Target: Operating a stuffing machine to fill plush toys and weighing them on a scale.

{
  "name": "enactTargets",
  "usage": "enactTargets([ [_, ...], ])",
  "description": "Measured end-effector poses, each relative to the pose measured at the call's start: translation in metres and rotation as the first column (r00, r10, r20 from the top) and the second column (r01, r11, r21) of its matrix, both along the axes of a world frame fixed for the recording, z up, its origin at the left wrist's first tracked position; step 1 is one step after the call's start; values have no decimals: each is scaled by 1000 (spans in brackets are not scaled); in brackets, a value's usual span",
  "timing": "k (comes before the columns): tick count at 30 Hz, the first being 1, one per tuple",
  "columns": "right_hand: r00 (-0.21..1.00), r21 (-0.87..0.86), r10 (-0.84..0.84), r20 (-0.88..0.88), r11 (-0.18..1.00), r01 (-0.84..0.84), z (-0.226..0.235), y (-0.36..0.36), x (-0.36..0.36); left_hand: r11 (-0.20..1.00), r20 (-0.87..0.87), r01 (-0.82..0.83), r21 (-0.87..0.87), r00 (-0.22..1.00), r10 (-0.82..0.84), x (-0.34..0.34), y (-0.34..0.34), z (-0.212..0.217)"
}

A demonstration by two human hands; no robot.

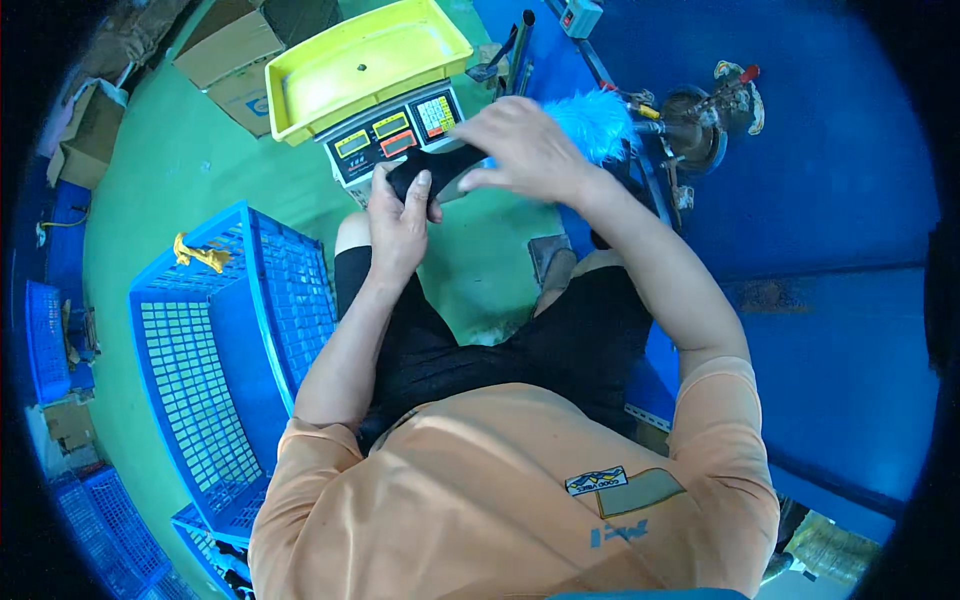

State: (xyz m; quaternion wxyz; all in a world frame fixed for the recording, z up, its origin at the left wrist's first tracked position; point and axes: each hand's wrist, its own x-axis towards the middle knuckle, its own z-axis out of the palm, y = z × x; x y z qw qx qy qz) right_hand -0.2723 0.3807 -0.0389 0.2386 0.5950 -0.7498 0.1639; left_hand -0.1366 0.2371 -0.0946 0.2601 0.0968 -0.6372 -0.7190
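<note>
My left hand point(402, 212) is closed around a dark, soft-looking black piece point(415, 170), its thumb lying on top. Its exact kind cannot be made out. A narrow part of the piece stretches right toward my right hand point(525, 150), which is slightly blurred, thumb and fingers spread apart around that end. Just beyond the right wrist is a fluffy bright blue bundle point(597, 122), partly covered by that hand. In front of both hands stands a white counting scale point(390, 140) with a keypad and displays, carrying a yellow tray point(365, 60) with a small dark bit in it.
A tall blue plastic crate point(262, 300) with a yellow cloth knot point(200, 254) stands at my left. Cardboard boxes point(235, 65) lie at the far left. On the right, a metal machine fitting point(695, 125) sits by a large blue panel point(820, 200).
</note>
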Motion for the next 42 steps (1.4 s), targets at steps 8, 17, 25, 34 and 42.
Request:
enactTargets([
  [8, 948, 150, -6, 318, 988, -44, -6, -15, 10, 956, 157, 16, -293, 987, 32, 3, -7, 28],
  [17, 977, 182, -31, 210, 983, -8, 0, -7, 11, 937, -6, -18, -349, 1000, 17, 11, -17, 22],
  [25, 997, 131, 24, 75, 991, -34, -4, 3, 2, 988, -1, 12, -151, 1000, -13, 24, -20, 33],
  [34, 995, 32, 38, 92, 999, -41, -7, 28, -8, 985, -22, 37, -170, 999, -41, 59, 6, 55],
  [42, 988, -127, -30, 153, 991, 50, -27, 112, 19, 979, 27, -30, 203, 999, 25, 18, 6, -1],
])
